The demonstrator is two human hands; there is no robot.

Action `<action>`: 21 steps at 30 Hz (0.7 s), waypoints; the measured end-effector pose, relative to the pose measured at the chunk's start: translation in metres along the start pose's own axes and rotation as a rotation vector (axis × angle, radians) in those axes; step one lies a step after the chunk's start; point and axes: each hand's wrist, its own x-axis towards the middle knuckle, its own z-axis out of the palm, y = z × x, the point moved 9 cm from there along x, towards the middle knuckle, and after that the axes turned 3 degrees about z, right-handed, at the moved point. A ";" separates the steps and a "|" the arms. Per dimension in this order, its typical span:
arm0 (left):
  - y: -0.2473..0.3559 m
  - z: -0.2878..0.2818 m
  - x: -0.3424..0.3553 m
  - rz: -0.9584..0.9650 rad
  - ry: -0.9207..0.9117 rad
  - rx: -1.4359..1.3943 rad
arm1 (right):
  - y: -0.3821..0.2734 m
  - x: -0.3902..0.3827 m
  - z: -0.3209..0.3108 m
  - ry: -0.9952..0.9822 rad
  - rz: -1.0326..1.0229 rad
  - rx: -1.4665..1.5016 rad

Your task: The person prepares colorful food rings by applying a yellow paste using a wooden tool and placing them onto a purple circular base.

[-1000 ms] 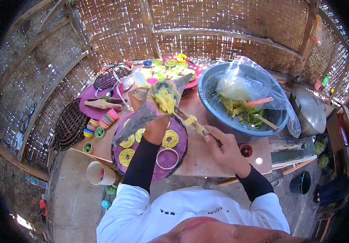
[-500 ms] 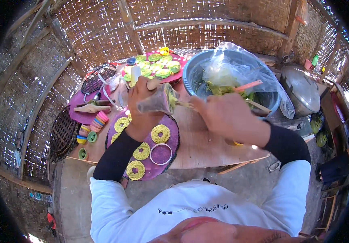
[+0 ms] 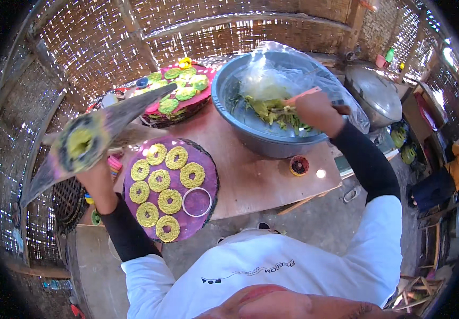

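My left hand (image 3: 93, 178) grips a long, weathered wooden press (image 3: 133, 103), raised at the left, with yellow dough (image 3: 80, 139) in its central hollow. My right hand (image 3: 314, 111), over the large blue basin (image 3: 245, 143), is closed round a handled utensil (image 3: 341, 109), its lower part among greenish-yellow dough (image 3: 269, 109). A pink handle (image 3: 299, 97) and clear plastic (image 3: 272, 72) are also in the basin. Between my arms, several yellow ring shapes (image 3: 192, 175) and a white hoop (image 3: 197, 215) lie on a round purple tray (image 3: 133, 210).
Green rounds (image 3: 187, 93) cover a red tray (image 3: 163, 114) behind the purple one. A lidded metal pot (image 3: 373, 95) stands right of the basin; a small red-brown cup (image 3: 298, 166) sits on the wooden table (image 3: 245, 191). A person in orange (image 3: 455, 165) is at far right.
My left hand with the press has swung out leftward, uncovering the purple tray's rings. My right hand has moved up and right from beside the press to over the basin.
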 end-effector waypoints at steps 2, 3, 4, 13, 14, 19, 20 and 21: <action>-0.011 0.000 -0.010 -0.317 0.109 -0.580 | -0.014 0.009 0.060 -0.056 -0.056 -0.103; -0.012 -0.003 -0.014 -0.314 0.133 -0.662 | -0.023 0.014 0.084 -0.097 -0.089 -0.092; -0.018 -0.003 -0.020 -0.314 0.159 -0.747 | -0.031 0.017 0.103 -0.176 -0.116 0.027; 0.061 0.060 -0.008 -0.250 -0.108 -1.705 | -0.107 0.019 -0.073 -0.120 -0.229 1.337; 0.069 0.064 -0.009 -0.176 -0.100 -1.859 | -0.136 0.001 -0.093 -0.265 -0.337 1.621; 0.095 0.089 -0.015 0.049 -0.330 -2.399 | -0.236 -0.063 -0.129 -1.019 -0.398 2.456; 0.093 0.092 -0.019 0.034 -0.291 -2.315 | -0.239 -0.067 -0.126 -1.075 -0.351 2.539; 0.092 0.095 -0.022 0.020 -0.254 -2.228 | -0.238 -0.067 -0.123 -1.121 -0.301 2.620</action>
